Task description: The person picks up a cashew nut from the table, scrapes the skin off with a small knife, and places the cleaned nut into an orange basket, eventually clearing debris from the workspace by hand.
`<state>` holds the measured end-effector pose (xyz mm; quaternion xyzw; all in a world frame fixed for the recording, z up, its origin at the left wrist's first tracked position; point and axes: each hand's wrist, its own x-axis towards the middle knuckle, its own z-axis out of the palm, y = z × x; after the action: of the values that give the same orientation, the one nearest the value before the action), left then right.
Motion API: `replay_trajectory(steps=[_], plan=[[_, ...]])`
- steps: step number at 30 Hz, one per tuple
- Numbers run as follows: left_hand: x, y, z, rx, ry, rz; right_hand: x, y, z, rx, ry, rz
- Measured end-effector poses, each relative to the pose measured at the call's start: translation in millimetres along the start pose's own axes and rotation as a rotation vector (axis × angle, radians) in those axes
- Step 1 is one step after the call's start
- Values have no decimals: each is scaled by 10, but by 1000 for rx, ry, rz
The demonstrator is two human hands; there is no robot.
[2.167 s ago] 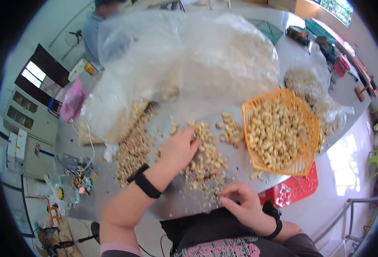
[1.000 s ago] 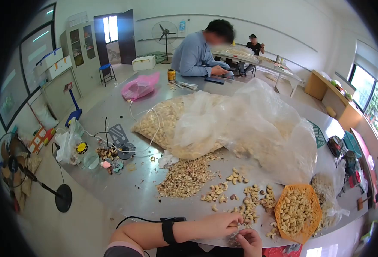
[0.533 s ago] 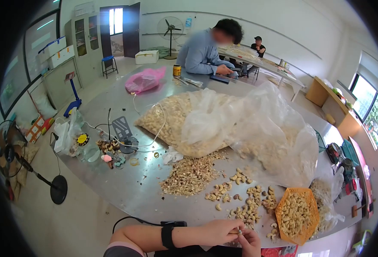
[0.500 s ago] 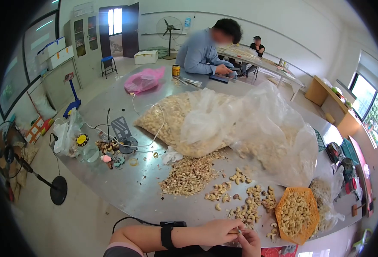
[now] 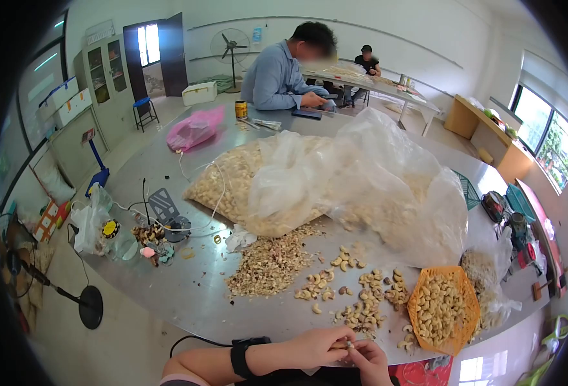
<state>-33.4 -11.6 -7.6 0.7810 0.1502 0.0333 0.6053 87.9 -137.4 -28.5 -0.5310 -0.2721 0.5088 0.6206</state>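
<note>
My left hand [image 5: 327, 345], with a dark band on its wrist, is closed at the table's front edge. Its fingertips meet those of my right hand [image 5: 369, 360], which is also closed. Something small and pale shows between the fingertips, too tiny to make out, with a thin tan edge beside it. Just beyond my hands lie loose cashews [image 5: 361, 313] in several small groups. An orange basket [image 5: 414, 307] full of cashews stands to the right. Left of the loose nuts is a heap of broken cashew bits and skins [image 5: 268, 267].
Large clear plastic bags of cashews [image 5: 226, 183] fill the table's middle. At left are a clear jar [image 5: 125, 246], a white cable and scraps. A smaller bag [image 5: 483, 283] sits right of the basket. Across the table, a person in blue [image 5: 274, 80] holds a phone.
My view has turned slightly, so the table scene sits a little further left and my hands lower left. Both hands stay together at the fingertips.
</note>
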Motion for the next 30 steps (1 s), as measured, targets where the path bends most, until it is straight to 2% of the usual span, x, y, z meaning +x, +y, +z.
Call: replay_trajectory(steps=[9,17,21,23,25,27,30], plan=[[18,-8,27,-3,33,22,1,58,-51,14,-4,-2],[27,-42,61,0,21,-18,2,99,-96,-25,-1,15],[33,-48,69,12,10,-58,-5,75,-88,6,44,48],[36,-23,51,4,-19,-89,9,140,-157,50,34,105],[31,8,41,-5,-33,-112,15,156,-176,73,-2,77],[33,10,41,-22,-55,-144,30,149,-173,99,-30,60],[24,-47,105,-246,56,-123,28,137,-151,109,-24,50]])
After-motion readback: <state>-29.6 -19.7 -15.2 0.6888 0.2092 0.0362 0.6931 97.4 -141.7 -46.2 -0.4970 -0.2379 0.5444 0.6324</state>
